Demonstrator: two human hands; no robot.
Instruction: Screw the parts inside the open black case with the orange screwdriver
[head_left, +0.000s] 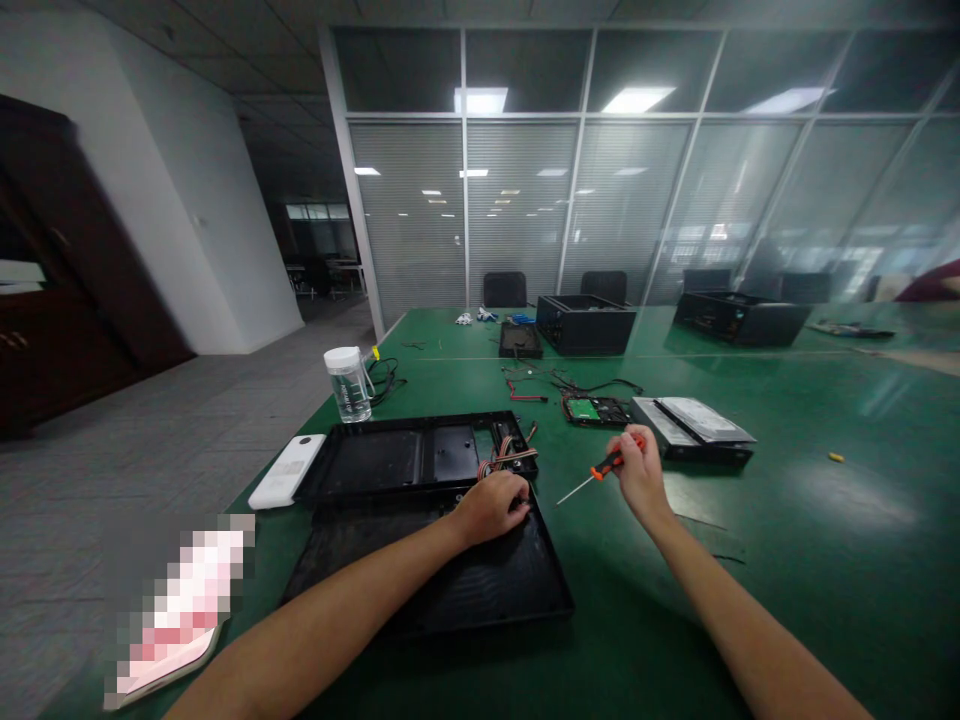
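In my right hand [637, 468] is a screwdriver [576, 490] with an orange-and-black handle; its shaft points down and left, its tip free of the casing. My left hand [493, 507] is closed over the right part of an open black casing [480, 590], fingers curled; what they pinch, if anything, is hidden. Against the casing's far edge lies a second black shell [382, 460]. Striped ribbon wires [510, 455] run over the shell's right end, just beyond my left hand.
Beyond my right hand lie a silver-topped drive unit [694, 420] and a green circuit board [592, 410]. A water bottle [349, 385] and a white device [289, 472] stand left. Loose cables [600, 386] and black computer cases [586, 327] are farther back.
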